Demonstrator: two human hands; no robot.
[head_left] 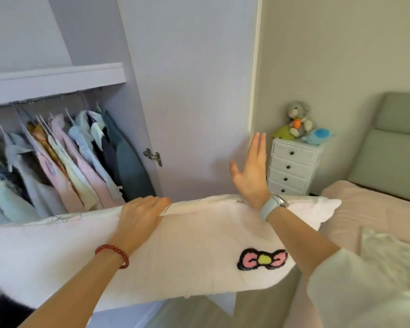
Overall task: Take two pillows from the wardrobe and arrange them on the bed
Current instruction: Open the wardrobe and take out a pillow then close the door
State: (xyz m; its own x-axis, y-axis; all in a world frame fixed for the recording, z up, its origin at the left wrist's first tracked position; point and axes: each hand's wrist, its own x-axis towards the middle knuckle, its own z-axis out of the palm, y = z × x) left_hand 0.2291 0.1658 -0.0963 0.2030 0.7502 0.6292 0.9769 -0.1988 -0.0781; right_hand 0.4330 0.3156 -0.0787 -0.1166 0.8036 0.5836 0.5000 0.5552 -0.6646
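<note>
A white pillow (pixel 187 252) with a pink bow patch lies across my forearms in front of the open wardrobe (pixel 57 76). My left hand (pixel 140 216) grips its far top edge. My right hand (pixel 251 169) is raised above the pillow with flat, spread fingers, close to the wardrobe door (pixel 194 91); it holds nothing. The bed (pixel 369 209) with a pink sheet stands at the right. A second pillow does not show clearly.
Clothes on hangers (pixel 57 162) fill the wardrobe under a shelf. A white drawer chest (pixel 291 166) with soft toys (pixel 298 121) on top stands between the door and the bed. A green headboard (pixel 398 143) rises at far right. White bedding (pixel 388 252) lies on the bed.
</note>
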